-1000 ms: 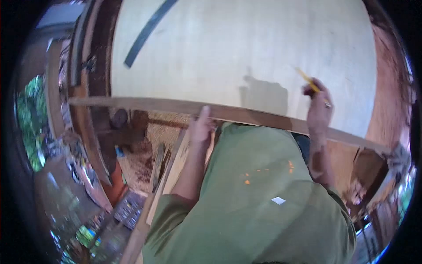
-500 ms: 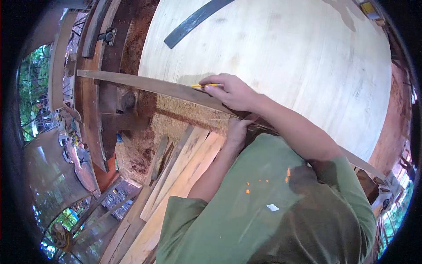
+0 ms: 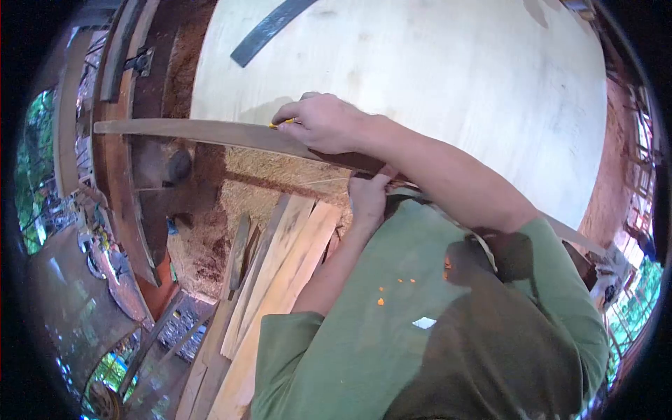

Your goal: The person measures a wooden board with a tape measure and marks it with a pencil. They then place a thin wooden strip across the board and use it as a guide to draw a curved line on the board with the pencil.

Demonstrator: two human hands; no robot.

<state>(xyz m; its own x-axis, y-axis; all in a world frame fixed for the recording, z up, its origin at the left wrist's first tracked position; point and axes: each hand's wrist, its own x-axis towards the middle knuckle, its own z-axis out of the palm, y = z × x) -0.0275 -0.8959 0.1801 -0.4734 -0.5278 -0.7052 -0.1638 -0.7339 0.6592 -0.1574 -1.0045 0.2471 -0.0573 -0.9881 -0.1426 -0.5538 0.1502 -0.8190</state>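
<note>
A pale plywood sheet (image 3: 448, 84) lies before me, with a long narrow wooden strip (image 3: 203, 130) along its near edge. My right hand (image 3: 323, 123) is closed around a short yellow pencil (image 3: 283, 123), the pencil's point down at the strip's upper side. Most of the pencil is hidden in the fingers. Below my right forearm, my left hand (image 3: 369, 197) grips the strip's near side, thumb and fingers at its edge. The forearm covers part of that grip.
A dark curved strip (image 3: 271, 32) rests on the sheet. Below, several sawn planks (image 3: 276, 273) lean beside sawdust (image 3: 262, 168) on the ground. A brown beam (image 3: 119, 161) stands at the left, under the strip's far end.
My right hand has slid left along the strip with the pencil, which is now more tilted and more covered by the fingers. My left hand stays at the strip's edge. The whole view has shifted slightly.
</note>
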